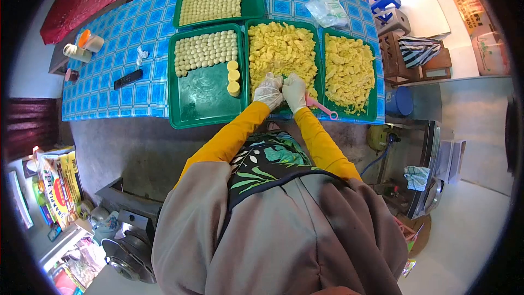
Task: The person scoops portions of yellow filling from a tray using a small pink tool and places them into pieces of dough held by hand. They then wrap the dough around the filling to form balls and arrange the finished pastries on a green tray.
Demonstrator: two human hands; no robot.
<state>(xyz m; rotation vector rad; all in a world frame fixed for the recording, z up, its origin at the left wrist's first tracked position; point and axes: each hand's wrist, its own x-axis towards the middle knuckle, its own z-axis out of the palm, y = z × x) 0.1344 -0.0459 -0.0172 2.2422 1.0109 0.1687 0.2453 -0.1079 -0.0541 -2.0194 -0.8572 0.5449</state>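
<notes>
My left hand (268, 92) and my right hand (295, 93), both in thin pale gloves, meet over the near edge of a green tray (319, 65). That tray is heaped with crumbly yellow mash (281, 46). The fingers of both hands are curled in close together; whatever lies between them is hidden. Just right of my right hand, a pink-handled utensil (323, 108) rests across the tray rims, its working end out of sight. On my left, another green tray (202, 98) carries rows of small pale dough balls (206, 49) and three yellow round pieces (233, 76).
A third tray of yellow mash (349, 71) sits at the right, and a tray of balls (210, 3) farther back. The blue checked tablecloth (147, 38) also holds a black remote (128, 78), jars (90, 41) and a plastic bag (327, 12).
</notes>
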